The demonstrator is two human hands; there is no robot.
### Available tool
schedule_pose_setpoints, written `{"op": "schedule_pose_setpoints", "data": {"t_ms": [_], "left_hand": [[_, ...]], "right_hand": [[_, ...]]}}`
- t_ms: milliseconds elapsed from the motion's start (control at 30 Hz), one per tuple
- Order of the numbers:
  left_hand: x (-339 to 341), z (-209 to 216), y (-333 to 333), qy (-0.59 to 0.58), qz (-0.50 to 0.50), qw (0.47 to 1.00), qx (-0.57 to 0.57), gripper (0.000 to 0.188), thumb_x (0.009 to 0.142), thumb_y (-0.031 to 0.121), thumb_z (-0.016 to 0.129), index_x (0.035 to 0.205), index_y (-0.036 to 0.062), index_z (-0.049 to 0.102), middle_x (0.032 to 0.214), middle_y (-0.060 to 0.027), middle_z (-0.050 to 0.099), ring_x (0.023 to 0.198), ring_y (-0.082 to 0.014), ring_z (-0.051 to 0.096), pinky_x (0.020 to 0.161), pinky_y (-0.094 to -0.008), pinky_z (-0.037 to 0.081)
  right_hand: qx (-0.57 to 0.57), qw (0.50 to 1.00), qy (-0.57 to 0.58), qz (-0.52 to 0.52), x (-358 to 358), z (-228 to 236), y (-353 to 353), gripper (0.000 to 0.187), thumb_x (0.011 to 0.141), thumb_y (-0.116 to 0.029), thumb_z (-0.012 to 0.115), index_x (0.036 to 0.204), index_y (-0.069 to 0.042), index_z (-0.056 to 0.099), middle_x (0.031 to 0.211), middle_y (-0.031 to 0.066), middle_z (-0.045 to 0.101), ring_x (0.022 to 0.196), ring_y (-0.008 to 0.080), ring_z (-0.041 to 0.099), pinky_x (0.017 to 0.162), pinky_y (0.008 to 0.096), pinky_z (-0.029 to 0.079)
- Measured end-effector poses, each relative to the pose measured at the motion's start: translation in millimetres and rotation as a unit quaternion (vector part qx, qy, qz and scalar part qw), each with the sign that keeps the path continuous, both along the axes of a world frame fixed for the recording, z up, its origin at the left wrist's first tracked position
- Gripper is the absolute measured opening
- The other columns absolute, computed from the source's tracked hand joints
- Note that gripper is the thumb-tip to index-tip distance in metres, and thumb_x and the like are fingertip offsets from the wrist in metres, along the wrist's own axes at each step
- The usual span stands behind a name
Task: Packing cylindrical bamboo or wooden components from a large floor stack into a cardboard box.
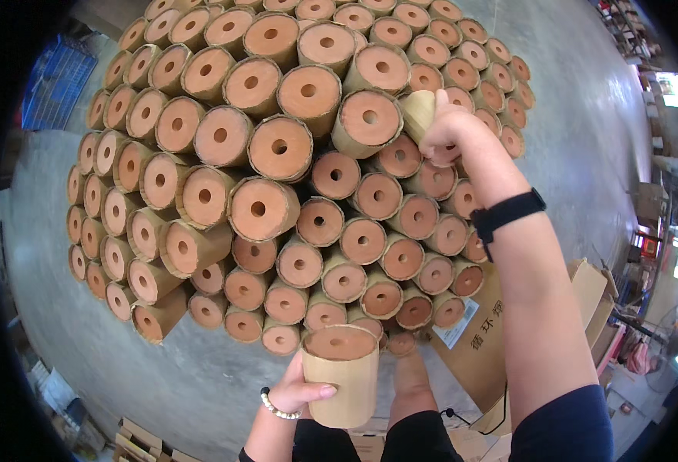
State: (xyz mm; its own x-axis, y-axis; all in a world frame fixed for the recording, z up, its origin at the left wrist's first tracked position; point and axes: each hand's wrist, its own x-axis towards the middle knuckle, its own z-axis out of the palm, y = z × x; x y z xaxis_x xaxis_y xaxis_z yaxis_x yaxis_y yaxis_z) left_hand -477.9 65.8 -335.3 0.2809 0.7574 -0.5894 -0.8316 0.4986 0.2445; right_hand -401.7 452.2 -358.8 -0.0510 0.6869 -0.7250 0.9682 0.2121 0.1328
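Observation:
Low in front of me, my left hand (304,391) grips a round, reddish-brown clay piece wrapped in tan kraft paper (343,385). It is upright, its clay end facing up and the thumb across its side. My right hand (454,127) reaches to the upper right of the stack, its fingers closed on another paper-wrapped clay piece (417,115) that is tilted. The hand hides part of that piece. Beneath and around it stand many like pieces (377,194), packed side by side with a hole in the middle of each end.
The stack rises a tier higher on the left and at the back, at a wrapped piece (263,209). Grey concrete floor (562,115) surrounds it. A brown cardboard box (473,346) lies right of my legs. A blue crate (58,85) stands far left, and shelves (651,165) line the right.

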Motion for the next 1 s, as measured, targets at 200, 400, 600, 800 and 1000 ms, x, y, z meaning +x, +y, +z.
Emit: {"op": "schedule_pose_setpoints", "data": {"t_ms": [200,400,600,800,1000], "left_hand": [[6.9,2.3,13.6,0.097,-0.041,0.993,0.046,0.083,0.059,0.012,0.072,0.126,0.0006,0.025,0.119,-0.0097,0.042,0.111,-0.0194,0.042,0.093,-0.0348,0.035],[37.1,25.5,39.7,0.219,-0.072,0.968,0.102,0.087,0.058,0.013,0.075,0.127,0.0017,0.024,0.120,-0.0096,0.041,0.112,-0.0194,0.040,0.094,-0.0347,0.034],[62.6,50.4,50.6,0.332,-0.127,0.928,0.114,0.091,0.056,0.016,0.078,0.127,0.0010,0.024,0.119,-0.0110,0.041,0.112,-0.0207,0.041,0.093,-0.0344,0.035],[111.4,80.4,77.8,0.390,-0.234,0.879,0.145,0.093,0.057,0.024,0.077,0.127,-0.0025,0.022,0.119,-0.0154,0.042,0.112,-0.0226,0.042,0.093,-0.0326,0.036],[176.5,108.7,89.8,0.354,-0.290,0.876,0.153,0.093,0.058,0.028,0.077,0.127,-0.0011,0.023,0.114,-0.0169,0.048,0.106,-0.0228,0.048,0.089,-0.0331,0.039]], "right_hand": [[-0.001,0.944,0.273,-0.185,34.9,-44.2,-8.9,0.098,0.048,-0.026,0.079,0.121,-0.004,0.017,0.107,0.0191,0.049,0.087,0.0294,0.056,0.064,0.0336,0.050],[0.018,0.764,0.496,-0.411,110.0,-69.2,-52.9,0.091,0.053,-0.023,0.075,0.125,-0.003,0.024,0.113,0.0168,0.047,0.103,0.0265,0.050,0.087,0.0395,0.042],[-0.273,0.350,0.710,-0.547,155.1,24.5,-197.2,0.070,0.066,-0.024,0.065,0.124,-0.001,0.033,0.117,0.0134,0.047,0.107,0.0282,0.048,0.089,0.0452,0.041],[-0.215,0.377,0.716,-0.547,207.4,92.5,-251.4,0.069,0.059,-0.010,0.067,0.120,-0.002,0.038,0.109,0.0084,0.052,0.101,0.0198,0.051,0.088,0.0331,0.040],[-0.182,0.312,0.690,-0.627,269.9,117.2,-274.7,0.069,0.064,-0.016,0.069,0.123,-0.007,0.033,0.112,0.0064,0.048,0.104,0.0175,0.047,0.089,0.0342,0.039]]}}
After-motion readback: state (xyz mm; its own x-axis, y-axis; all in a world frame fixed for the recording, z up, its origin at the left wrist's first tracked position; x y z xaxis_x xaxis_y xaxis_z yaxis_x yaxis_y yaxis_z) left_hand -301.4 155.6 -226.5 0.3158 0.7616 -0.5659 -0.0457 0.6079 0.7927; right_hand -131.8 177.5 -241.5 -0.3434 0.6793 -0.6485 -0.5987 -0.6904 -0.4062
